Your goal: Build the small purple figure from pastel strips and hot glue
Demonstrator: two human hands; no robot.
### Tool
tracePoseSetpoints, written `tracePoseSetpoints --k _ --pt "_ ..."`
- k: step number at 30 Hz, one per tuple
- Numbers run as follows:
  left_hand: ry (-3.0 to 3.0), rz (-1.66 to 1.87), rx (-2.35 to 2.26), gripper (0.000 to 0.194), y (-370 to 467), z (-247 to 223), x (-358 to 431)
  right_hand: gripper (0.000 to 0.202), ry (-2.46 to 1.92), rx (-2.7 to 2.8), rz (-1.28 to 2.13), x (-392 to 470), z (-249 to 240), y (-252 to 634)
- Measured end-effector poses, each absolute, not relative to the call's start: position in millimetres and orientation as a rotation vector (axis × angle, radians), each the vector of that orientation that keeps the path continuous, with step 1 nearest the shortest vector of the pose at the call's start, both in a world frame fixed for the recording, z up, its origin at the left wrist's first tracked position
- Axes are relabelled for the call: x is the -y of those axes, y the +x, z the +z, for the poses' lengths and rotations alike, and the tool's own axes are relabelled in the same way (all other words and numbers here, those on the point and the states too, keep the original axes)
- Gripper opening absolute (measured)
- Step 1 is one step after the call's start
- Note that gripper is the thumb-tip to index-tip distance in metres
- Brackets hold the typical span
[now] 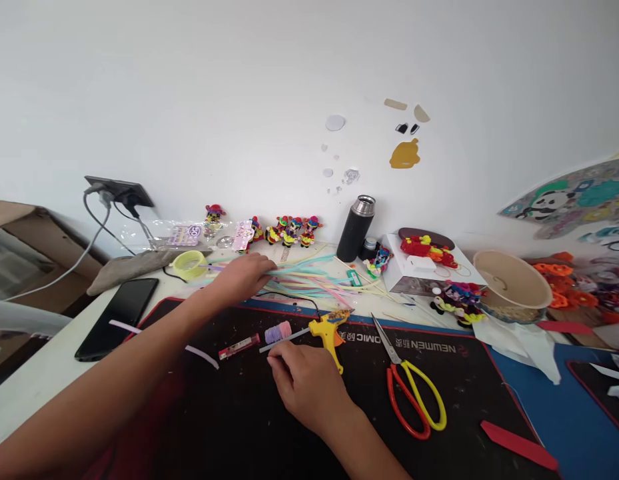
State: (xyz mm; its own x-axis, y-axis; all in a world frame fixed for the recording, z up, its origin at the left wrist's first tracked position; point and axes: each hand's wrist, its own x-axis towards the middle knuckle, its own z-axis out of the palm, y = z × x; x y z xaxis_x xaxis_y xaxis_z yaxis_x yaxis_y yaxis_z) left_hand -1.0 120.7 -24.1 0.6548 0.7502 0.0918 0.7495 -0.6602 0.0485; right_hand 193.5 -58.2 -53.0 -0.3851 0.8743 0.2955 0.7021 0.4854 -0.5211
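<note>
My left hand (249,275) reaches across the bundle of pastel fuzzy strips (309,277), fingers stretched over them and a little apart. My right hand (312,387) is low over the black desk mat, its fingers curled in. Whatever may be inside them is hidden. Just above its knuckles lies a yellow glue gun (330,337), a grey glue stick (294,338) sticking out of its back. Beside the stick sit a purple and pink fuzzy coil (278,332) and a small red-labelled tube (238,346). Red and yellow handled scissors (406,380) lie open to the right.
Small fuzzy dolls (292,231) stand along the wall near a black flask (356,229). A phone (118,317) and a yellow-green round container (189,264) are at left. A white box (414,273) and beige bowl (512,280) stand at right. A red strip (519,445) lies front right.
</note>
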Motion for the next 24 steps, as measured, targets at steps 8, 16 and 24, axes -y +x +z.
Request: tracePoseSetpoints --k 8,16,24 --pt "2.858 0.337 -1.346 0.034 -5 -7 -126 0.009 -1.296 2.220 0.408 59 -52 193" --pt "2.851 0.444 -1.308 0.036 -6 -11 -123 0.011 -1.306 2.238 0.409 59 -52 193" --pt "2.839 0.466 -1.294 0.041 -5 -7 -119 0.010 -1.321 2.258 0.393 60 -51 193"
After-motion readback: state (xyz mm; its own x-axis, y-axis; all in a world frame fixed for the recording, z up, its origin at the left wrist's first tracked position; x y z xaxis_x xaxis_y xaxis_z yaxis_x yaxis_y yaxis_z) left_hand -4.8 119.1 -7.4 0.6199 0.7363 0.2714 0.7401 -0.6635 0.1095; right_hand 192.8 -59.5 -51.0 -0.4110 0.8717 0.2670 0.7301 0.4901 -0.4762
